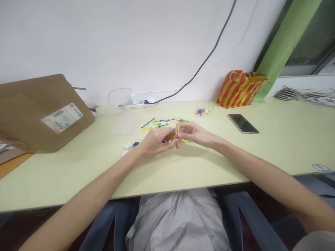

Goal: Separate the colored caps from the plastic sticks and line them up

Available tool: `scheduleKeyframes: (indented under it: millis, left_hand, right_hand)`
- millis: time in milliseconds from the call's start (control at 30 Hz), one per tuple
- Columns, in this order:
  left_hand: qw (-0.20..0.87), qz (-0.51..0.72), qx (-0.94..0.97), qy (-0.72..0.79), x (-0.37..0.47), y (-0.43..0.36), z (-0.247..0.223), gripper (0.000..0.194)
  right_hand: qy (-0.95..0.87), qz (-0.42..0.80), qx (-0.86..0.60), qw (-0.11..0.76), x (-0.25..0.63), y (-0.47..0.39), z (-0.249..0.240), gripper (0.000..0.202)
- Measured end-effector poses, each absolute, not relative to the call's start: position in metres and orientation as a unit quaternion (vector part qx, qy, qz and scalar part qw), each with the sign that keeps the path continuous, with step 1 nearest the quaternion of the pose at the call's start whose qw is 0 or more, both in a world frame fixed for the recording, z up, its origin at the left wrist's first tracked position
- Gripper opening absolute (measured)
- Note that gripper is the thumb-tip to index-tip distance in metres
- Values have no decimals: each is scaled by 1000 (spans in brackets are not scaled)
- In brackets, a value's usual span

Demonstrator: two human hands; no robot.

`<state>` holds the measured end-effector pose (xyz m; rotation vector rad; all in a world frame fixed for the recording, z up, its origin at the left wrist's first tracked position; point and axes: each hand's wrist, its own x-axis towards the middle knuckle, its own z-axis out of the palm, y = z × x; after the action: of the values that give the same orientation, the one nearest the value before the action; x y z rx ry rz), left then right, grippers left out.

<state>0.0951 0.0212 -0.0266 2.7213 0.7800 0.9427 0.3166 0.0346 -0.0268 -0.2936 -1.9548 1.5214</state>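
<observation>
At twelve o'clock, your left hand (160,139) and right hand (193,134) both pinch a yellow strip (178,127), maybe bending it, so hold steady.

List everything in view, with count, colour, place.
Table: 1, pale yellow-green, centre
Wall: 1, white, back
Cardboard box: 1, brown, left
Power strip: 1, white, back
Power cable: 1, black, along wall
Striped bag: 1, red-yellow, back right
Smartphone: 1, black screen, right
Curtain: 1, green, far right
Window: 1, dark, far right
Stacked thin items: count unclear, black and white, far right
Sticker: 1, multicoloured, right front
Thin plastic sticks: several, multicoloured, centre
Small bundle: 1, multicoloured, right of sticks
Discs: at least 3, white and blue, centre-left
Thin strip: 1, yellow, held at centre
Chair parts: several, blue-grey, below
Left hand: 1, bare, centre
Right hand: 1, bare, centre
Garment: 1, grey, lap
</observation>
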Motion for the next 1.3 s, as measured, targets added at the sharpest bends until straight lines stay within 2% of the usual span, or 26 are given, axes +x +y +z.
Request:
scheduleKeyframes:
  millis: [67,200,333,433,600,667,800,900,1000,1100,1200,1300]
  left_hand:
    - [51,313,916,245,97,20,-25,12]
    - [-21,326,920,214,102,17,-23,18]
    - [-32,327,924,194,99,16,-22,20]
    - [-44,346,916,200,86,22,-18,21]
    - [-74,414,867,268,64,36,-14,20]
    - [-86,413,868,264,65,37,-17,22]
    - [-69,378,897,216,86,27,-30,25]
    - [-77,337,924,165,105,10,-43,21]
    - [-124,277,943,135,118,-6,-52,27]
    - [-141,232,954,129,121,-13,-55,30]
    - [-141,225,953,147,119,-11,-54,28]
    - [-137,226,949,170,116,-6,-55,28]
  right_hand:
    - [-751,577,-110,302,321,37,-23,34]
    - [-771,563,-130,268,323,38,-17,31]
    - [-788,540,-158,250,334,40,-9,32]
    - [-783,495,-185,328,360,49,-1,34]
    - [-668,420,-281,546,396,80,-3,33]
    - [-617,418,-334,577,394,87,-13,34]
    - [-601,468,-395,514,365,87,-32,30]
    - [-646,457,-416,448,336,86,-38,29]
    - [-714,390,-422,400,308,94,-37,22]
    - [-791,268,-405,372,284,110,-34,17]
    - [-850,161,-390,315,262,123,-33,19]
    - [-879,109,-401,232,246,123,-34,24]
